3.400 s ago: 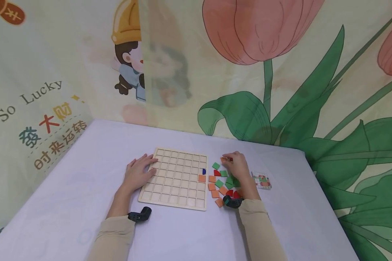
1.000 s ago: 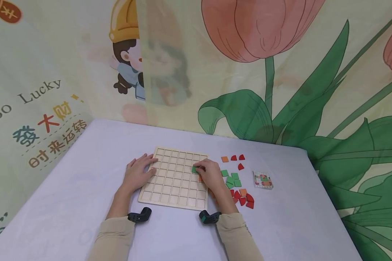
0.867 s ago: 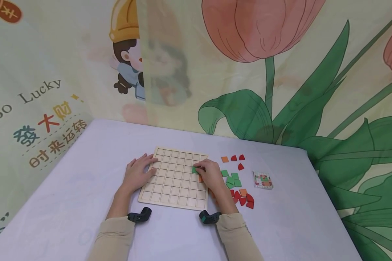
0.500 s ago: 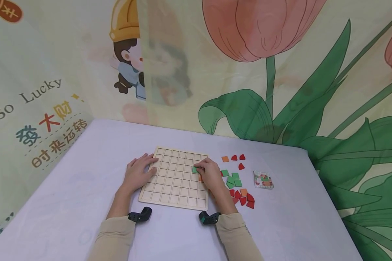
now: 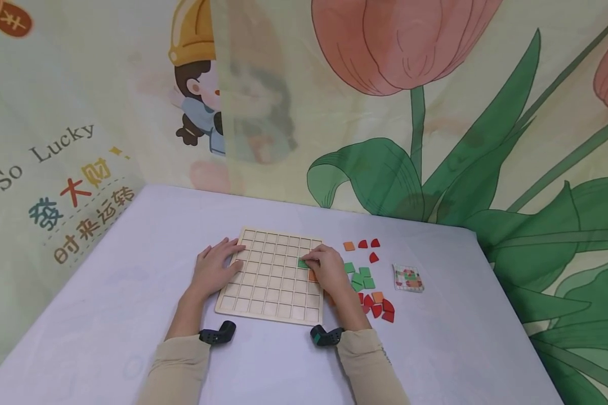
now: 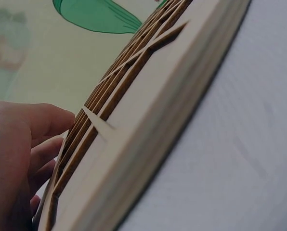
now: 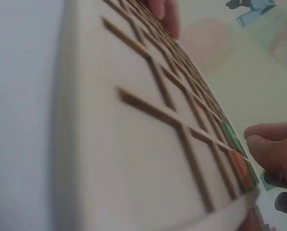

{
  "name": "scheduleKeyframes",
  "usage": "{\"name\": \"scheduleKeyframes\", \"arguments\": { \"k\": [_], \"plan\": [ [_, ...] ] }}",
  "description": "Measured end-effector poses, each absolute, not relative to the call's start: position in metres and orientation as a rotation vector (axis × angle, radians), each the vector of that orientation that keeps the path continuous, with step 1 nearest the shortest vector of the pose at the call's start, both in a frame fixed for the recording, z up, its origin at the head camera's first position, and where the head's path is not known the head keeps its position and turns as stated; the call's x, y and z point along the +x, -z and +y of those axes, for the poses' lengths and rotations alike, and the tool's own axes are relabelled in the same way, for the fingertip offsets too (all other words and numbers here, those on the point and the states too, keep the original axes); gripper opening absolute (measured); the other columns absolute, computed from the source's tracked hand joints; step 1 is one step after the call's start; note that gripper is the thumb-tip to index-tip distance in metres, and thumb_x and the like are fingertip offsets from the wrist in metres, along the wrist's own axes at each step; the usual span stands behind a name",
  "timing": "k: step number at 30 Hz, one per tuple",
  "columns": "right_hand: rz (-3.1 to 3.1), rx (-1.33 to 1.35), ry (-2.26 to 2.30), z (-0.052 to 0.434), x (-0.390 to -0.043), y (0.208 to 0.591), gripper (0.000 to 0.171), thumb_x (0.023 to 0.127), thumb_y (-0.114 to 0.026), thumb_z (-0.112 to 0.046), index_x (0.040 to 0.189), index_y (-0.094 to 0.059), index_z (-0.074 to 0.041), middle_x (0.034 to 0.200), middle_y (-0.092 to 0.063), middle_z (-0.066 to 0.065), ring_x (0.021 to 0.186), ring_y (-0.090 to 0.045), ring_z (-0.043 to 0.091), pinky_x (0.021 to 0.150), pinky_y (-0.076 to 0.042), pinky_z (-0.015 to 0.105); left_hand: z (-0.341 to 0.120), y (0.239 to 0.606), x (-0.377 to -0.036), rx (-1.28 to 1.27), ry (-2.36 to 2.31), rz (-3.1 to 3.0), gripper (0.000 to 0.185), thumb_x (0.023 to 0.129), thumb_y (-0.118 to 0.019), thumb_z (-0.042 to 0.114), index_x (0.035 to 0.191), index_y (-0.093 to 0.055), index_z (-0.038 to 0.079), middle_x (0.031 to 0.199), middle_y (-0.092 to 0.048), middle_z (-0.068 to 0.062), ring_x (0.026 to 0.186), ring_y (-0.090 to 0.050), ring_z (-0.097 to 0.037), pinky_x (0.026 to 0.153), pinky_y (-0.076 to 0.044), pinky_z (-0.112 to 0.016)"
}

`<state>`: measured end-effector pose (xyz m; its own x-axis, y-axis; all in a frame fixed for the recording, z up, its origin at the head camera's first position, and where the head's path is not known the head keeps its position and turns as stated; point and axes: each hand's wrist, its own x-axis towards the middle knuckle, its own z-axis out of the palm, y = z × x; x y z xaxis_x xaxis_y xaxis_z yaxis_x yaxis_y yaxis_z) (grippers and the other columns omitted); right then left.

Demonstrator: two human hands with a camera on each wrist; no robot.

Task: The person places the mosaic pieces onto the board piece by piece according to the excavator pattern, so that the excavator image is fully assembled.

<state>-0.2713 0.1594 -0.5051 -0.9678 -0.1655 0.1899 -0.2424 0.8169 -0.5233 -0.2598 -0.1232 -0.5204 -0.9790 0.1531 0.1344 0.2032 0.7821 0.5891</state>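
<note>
The right hand (image 5: 328, 269) lies over the right side of the wooden grid board (image 5: 263, 281), its fingers curled with the tips pressing on a green tile (image 5: 302, 262) that sits in a cell near the board's right edge, in the upper half. Just below those fingertips, partly hidden under the hand, an orange tile (image 5: 312, 276) sits in another cell of the board. In the right wrist view the thumb and fingers (image 7: 273, 149) show bent, right beside the green tile (image 7: 231, 136) and the orange tile (image 7: 241, 168) in their cells.

The left hand (image 5: 214, 267) rests flat with straight fingers on the left edge of the board, fingertips reaching onto the upper left cells, holding nothing. The left wrist view shows its fingers (image 6: 35, 139) lying along the board's rim (image 6: 148, 125).

To the right of the right hand, on the pale tablecloth (image 5: 132, 292), lie loose tiles: an orange square (image 5: 349, 246) with three red pieces (image 5: 370, 248) beside it further out, a cluster of green squares (image 5: 360, 277) just beside the knuckles, and more red pieces (image 5: 380, 309) with an orange one (image 5: 377, 297) nearer the wrist. Beyond these, well apart from the hand, lies a small pattern card (image 5: 408, 278)
</note>
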Motion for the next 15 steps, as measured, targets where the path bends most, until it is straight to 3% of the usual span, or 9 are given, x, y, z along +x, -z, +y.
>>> {"name": "scheduleKeyframes", "arguments": {
  "k": [8, 15],
  "plan": [
    [-2.997, -0.054, -0.936, 0.217, -0.274, 0.491, 0.025, 0.087, -0.068, -0.016, 0.112, -0.072, -0.018, 0.112, -0.065, 0.004, 0.093, -0.056, 0.020, 0.079, -0.055, 0.033, -0.124, 0.522, -0.261, -0.296, 0.970, -2.885, 0.044, 0.091, -0.056, 0.028, 0.131, -0.056, 0.010, 0.147, -0.043, -0.015, 0.141, -0.030, -0.035, 0.113, -0.013, -0.058],
    [-3.142, -0.103, -0.970, 0.233, -0.272, 0.493, 0.033, 0.084, -0.072, -0.014, 0.117, -0.069, -0.016, 0.122, -0.061, 0.008, 0.117, -0.052, 0.024, 0.091, -0.054, 0.039, -0.125, 0.523, -0.261, -0.284, 0.973, -2.878, 0.044, 0.090, -0.057, 0.027, 0.131, -0.056, 0.010, 0.147, -0.043, -0.015, 0.141, -0.030, -0.035, 0.113, -0.013, -0.058]
  ]
}}
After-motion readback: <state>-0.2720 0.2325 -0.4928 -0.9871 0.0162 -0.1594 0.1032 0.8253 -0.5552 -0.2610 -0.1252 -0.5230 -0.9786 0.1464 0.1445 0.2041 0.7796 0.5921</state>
